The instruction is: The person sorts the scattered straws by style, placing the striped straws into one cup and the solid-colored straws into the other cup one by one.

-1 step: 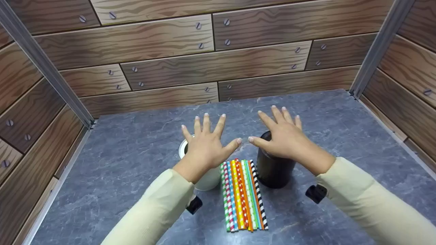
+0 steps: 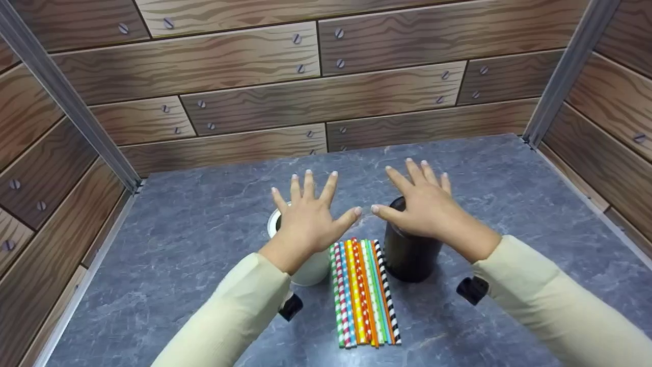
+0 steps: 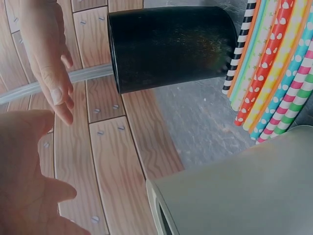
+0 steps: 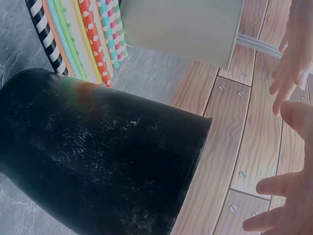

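Observation:
My left hand (image 2: 308,220) hovers over a white cylindrical container (image 2: 311,270), fingers spread and palm down, hiding much of its open top. To the right, my right hand (image 2: 427,206) is held the same way above a black cylindrical container (image 2: 412,259), covering part of its rim. Neither hand holds anything; the two thumbs point toward each other. Between the containers lies a row of paper straws (image 2: 364,295), side by side, in striped, dotted and plain colours. Both wrist views show the upright containers, the black one (image 3: 171,49) and the white one (image 4: 181,29), below the hands.
A grey marbled tabletop (image 2: 204,244) carries everything. Wood-patterned panels (image 2: 254,56) with printed screws stand at the back and both sides, joined by grey metal corner posts (image 2: 560,76). A small black camera (image 2: 472,290) sits at the right wrist, another (image 2: 291,307) at the left.

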Demonstrator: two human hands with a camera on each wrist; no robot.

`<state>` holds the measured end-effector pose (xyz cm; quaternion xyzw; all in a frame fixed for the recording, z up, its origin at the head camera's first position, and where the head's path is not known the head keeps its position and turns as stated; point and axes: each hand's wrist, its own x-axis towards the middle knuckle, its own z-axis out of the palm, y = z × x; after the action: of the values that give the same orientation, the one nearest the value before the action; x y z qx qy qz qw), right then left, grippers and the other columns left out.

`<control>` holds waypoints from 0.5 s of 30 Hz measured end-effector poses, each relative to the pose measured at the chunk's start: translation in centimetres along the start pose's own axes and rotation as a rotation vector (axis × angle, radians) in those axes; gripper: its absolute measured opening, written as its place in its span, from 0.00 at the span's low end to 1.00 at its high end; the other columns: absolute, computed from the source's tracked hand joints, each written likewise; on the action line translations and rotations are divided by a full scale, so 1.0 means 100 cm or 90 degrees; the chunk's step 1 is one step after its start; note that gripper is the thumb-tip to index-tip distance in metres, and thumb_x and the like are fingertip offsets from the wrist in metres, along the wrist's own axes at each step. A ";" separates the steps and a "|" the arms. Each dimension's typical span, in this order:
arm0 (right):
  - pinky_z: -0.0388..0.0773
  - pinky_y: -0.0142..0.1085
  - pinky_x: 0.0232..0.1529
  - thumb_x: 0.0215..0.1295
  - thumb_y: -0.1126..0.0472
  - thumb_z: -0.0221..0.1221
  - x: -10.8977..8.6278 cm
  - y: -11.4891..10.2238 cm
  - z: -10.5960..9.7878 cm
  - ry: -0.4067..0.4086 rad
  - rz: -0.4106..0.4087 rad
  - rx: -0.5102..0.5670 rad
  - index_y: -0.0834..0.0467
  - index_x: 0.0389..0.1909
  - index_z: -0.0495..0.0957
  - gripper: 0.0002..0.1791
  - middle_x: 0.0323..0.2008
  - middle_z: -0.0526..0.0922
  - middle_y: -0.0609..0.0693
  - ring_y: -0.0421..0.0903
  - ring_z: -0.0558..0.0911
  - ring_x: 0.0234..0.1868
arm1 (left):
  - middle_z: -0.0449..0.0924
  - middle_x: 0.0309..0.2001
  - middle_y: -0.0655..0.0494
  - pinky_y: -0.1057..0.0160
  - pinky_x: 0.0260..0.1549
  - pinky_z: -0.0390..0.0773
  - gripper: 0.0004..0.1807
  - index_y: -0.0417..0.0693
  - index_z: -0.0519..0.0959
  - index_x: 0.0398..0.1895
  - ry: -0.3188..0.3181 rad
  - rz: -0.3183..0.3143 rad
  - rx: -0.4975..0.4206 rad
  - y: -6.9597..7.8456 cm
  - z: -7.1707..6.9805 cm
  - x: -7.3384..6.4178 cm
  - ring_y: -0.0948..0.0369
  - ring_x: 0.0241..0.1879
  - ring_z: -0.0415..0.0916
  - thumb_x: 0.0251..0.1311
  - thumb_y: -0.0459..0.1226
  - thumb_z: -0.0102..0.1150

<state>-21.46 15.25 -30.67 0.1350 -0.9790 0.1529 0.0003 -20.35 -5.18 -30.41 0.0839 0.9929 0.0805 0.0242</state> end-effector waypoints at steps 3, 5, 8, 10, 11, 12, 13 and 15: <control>0.32 0.67 0.64 0.58 0.30 0.47 0.001 0.000 0.000 -0.001 0.000 0.004 0.53 0.72 0.49 0.47 0.71 0.42 0.66 0.66 0.39 0.70 | 0.37 0.73 0.42 0.30 0.61 0.31 0.44 0.66 0.41 0.73 0.002 0.003 -0.003 -0.001 0.001 0.000 0.41 0.71 0.31 0.55 0.71 0.30; 0.32 0.67 0.64 0.58 0.31 0.48 0.000 0.000 0.001 0.008 -0.005 0.015 0.53 0.72 0.49 0.47 0.71 0.42 0.66 0.66 0.39 0.70 | 0.37 0.73 0.42 0.30 0.62 0.31 0.44 0.66 0.41 0.73 0.007 0.007 -0.006 -0.002 0.001 0.000 0.42 0.71 0.31 0.55 0.71 0.30; 0.37 0.66 0.65 0.59 0.35 0.51 -0.004 0.000 0.004 0.068 -0.031 0.050 0.55 0.71 0.53 0.45 0.70 0.47 0.66 0.66 0.44 0.70 | 0.38 0.73 0.42 0.31 0.62 0.31 0.43 0.65 0.42 0.73 0.033 0.023 -0.024 -0.006 0.002 -0.002 0.42 0.71 0.32 0.56 0.70 0.32; 0.45 0.65 0.65 0.59 0.40 0.55 -0.010 0.001 0.008 0.138 -0.063 0.085 0.57 0.69 0.56 0.42 0.69 0.52 0.66 0.65 0.50 0.69 | 0.40 0.73 0.41 0.32 0.63 0.33 0.42 0.63 0.44 0.73 0.062 0.036 -0.046 -0.011 0.004 -0.003 0.43 0.71 0.34 0.58 0.68 0.34; 0.49 0.64 0.64 0.58 0.43 0.57 -0.013 0.001 0.011 0.177 -0.081 0.105 0.58 0.68 0.58 0.41 0.67 0.56 0.66 0.65 0.54 0.68 | 0.42 0.72 0.41 0.33 0.64 0.34 0.42 0.62 0.46 0.73 0.081 0.043 -0.063 -0.014 0.006 -0.004 0.43 0.71 0.36 0.59 0.66 0.36; 0.53 0.64 0.63 0.57 0.46 0.59 -0.017 0.001 0.014 0.215 -0.100 0.125 0.59 0.66 0.61 0.39 0.66 0.59 0.65 0.63 0.57 0.66 | 0.43 0.72 0.41 0.33 0.64 0.35 0.41 0.61 0.47 0.73 0.100 0.048 -0.084 -0.018 0.008 -0.004 0.43 0.71 0.38 0.60 0.65 0.37; 0.57 0.63 0.62 0.56 0.48 0.61 -0.021 0.001 0.017 0.251 -0.120 0.143 0.60 0.65 0.63 0.37 0.64 0.63 0.64 0.62 0.61 0.65 | 0.45 0.72 0.41 0.35 0.65 0.36 0.40 0.59 0.48 0.73 0.120 0.051 -0.104 -0.021 0.010 -0.004 0.43 0.71 0.40 0.61 0.63 0.38; 0.63 0.61 0.59 0.54 0.52 0.63 -0.029 0.001 0.024 0.311 -0.156 0.175 0.61 0.62 0.66 0.35 0.60 0.68 0.62 0.59 0.66 0.61 | 0.49 0.71 0.40 0.37 0.66 0.39 0.37 0.55 0.52 0.72 0.169 0.060 -0.151 -0.030 0.015 -0.005 0.44 0.70 0.45 0.62 0.58 0.42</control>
<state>-18.54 15.37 -33.06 0.2098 -0.8966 0.3109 0.2354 -20.26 -7.91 -32.35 0.1154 0.9659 0.2087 -0.1012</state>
